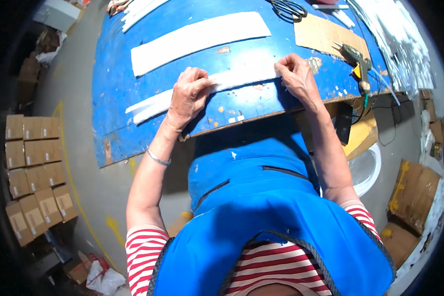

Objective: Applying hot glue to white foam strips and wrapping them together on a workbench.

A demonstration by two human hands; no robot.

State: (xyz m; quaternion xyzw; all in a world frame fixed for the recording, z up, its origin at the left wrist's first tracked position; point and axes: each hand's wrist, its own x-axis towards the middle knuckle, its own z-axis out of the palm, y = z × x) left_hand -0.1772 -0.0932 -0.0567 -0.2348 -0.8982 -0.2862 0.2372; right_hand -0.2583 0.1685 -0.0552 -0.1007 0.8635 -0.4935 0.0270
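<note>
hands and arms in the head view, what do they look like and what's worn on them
Both forearms are bare. The left hand has a thin silvery bracelet at its wrist; the right hand wears nothing visible. Short red-and-white striped sleeves cover the upper arms, under a blue apron.

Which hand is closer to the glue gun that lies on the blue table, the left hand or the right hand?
Right. The right hand presses the white foam strip just left of the glue gun, without touching it. The left hand holds the same strip much farther left.
</note>
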